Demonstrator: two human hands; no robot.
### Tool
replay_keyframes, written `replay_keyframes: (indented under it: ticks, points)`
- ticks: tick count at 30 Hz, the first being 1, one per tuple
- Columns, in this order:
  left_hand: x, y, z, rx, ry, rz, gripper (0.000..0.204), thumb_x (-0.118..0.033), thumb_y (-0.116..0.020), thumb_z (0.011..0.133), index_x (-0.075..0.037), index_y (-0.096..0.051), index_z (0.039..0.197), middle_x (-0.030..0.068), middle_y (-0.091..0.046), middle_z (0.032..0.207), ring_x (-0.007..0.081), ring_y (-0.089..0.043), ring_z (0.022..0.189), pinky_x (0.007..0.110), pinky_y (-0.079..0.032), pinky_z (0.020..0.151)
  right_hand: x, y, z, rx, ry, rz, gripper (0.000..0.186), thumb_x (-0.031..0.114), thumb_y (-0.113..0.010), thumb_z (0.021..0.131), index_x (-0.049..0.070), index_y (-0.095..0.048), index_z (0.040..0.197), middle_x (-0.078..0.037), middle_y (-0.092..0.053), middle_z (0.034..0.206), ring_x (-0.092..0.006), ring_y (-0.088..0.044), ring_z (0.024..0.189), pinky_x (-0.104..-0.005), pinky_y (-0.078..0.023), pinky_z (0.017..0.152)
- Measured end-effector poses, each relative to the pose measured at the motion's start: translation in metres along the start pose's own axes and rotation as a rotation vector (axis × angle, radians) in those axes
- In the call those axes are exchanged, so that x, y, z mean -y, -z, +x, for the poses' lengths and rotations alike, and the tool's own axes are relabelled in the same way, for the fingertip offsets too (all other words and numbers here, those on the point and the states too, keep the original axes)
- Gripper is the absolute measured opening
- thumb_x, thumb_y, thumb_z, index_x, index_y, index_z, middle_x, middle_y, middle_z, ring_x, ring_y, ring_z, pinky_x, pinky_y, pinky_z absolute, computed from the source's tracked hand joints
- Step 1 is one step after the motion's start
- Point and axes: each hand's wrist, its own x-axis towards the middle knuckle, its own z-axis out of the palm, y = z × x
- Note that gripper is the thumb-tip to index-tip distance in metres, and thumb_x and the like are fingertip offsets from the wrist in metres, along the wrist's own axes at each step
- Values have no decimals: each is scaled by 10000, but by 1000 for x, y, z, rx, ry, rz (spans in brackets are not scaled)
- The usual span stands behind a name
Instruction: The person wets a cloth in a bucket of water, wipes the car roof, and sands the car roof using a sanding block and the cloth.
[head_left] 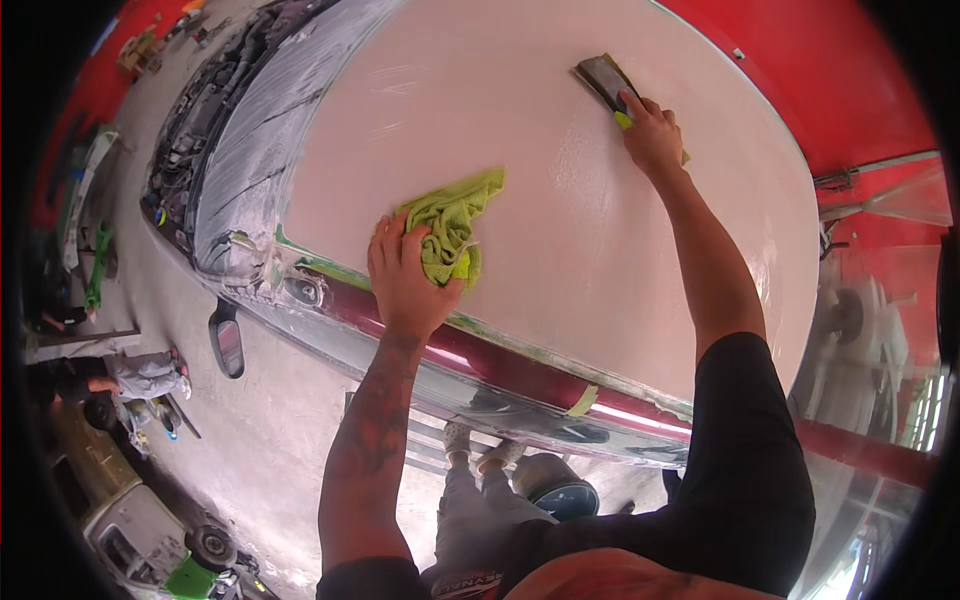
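My left hand (408, 262) grips a crumpled lime-green cloth (452, 210) on the pale pink, primed roof (480, 100) of a vehicle, near its taped lower edge. Farther forward, my right hand (650, 135) is wrapped round a long dark sanding block (600, 80) with a bit of bright yellow-green at my fingers, resting on the pink surface. Green masking tape and a maroon side strip (530, 370) run below the cloth. At the left, crumpled plastic sheeting (260, 130) covers the area beside the roof.
Below are a side mirror (227, 340), a bucket (560, 490) by my feet and a platform under them. A person (135, 378) is at the far left, near another partly stripped vehicle (135, 530). An exposed engine bay (185, 130) is upper left; a red wall (830, 80) stands at right.
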Motion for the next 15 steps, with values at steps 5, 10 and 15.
replay_keyframes:
  ticks: [5,10,15]
  points:
    - [-3,4,3,31,22,-16,642,-230,-812,629,-107,-529,1193,146,-446,1413,423,-355,1365,571,-321,1111,69,54,-141,7,105,116,565,113,-690,794,268,-612,1332,-100,-551,1357,-324,-556,1119,-458,-447,910]
    - [-1,-1,3,-9,-8,-18,621,-242,-803,649,-98,-532,1189,154,-449,1408,428,-356,1363,574,-329,1101,46,57,-138,106,324,96,587,138,-697,791,258,-592,1355,-101,-546,1356,-321,-566,1104,-459,-460,899]
    - [1,-3,1,-21,-19,-24,595,-246,-789,671,-84,-527,1181,168,-455,1398,437,-359,1357,584,-338,1085,-15,-19,19,-22,66,-42,495,180,-601,881,245,-549,1369,-100,-592,1304,-345,-584,1099,-462,-496,899]
